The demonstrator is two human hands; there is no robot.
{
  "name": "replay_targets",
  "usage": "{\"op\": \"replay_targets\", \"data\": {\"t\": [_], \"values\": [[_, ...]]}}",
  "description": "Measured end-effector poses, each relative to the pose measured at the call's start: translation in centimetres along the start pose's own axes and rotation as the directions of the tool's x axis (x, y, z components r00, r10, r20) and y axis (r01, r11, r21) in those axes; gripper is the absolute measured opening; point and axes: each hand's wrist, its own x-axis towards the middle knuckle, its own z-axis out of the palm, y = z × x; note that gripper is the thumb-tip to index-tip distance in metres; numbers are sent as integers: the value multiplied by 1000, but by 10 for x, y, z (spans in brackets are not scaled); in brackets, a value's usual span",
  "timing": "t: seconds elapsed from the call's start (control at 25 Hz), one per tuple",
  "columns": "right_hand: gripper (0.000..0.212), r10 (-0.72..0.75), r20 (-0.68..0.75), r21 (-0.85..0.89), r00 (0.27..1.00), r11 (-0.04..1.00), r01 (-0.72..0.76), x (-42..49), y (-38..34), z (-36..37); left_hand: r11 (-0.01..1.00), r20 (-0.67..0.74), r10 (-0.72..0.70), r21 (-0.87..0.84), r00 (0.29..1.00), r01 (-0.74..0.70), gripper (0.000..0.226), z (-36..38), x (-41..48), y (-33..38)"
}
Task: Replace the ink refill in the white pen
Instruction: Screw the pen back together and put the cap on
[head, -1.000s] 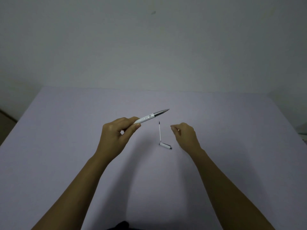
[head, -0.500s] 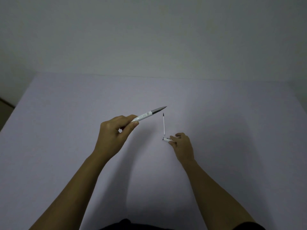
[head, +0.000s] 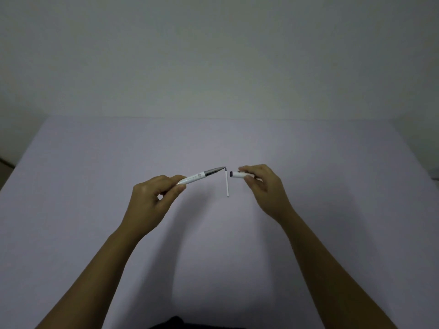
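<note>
My left hand [head: 152, 201] grips the white pen [head: 200, 176] by its barrel, held above the table with its grey metal tip pointing right and slightly up. A thin white ink refill [head: 227, 184] with a dark tip lies on the table just right of the pen's tip, running toward me. My right hand [head: 263, 186] holds a short white pen cap [head: 238, 174] between thumb and fingers, its dark open end facing left toward the pen's tip, a small gap apart.
The pale lavender table [head: 95, 162] stretches out on all sides of my hands, its far edge meeting a plain grey wall [head: 213, 55]. Nothing else lies on the tabletop.
My right hand has picked the white cap up from the table beside the refill and raised it level with the pen's tip. The left hand keeps holding the pen.
</note>
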Motion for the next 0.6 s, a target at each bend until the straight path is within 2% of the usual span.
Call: {"op": "replay_targets", "data": {"t": [0.36, 0.6], "values": [[25, -88, 47, 24, 995, 996, 87, -2, -45, -21, 997, 10, 69, 41, 998, -70, 20, -7, -6, 19], [23, -142, 143, -5, 980, 989, 144, -4, -62, -27, 992, 41, 111, 57, 993, -113, 18, -13, -6, 24]]}}
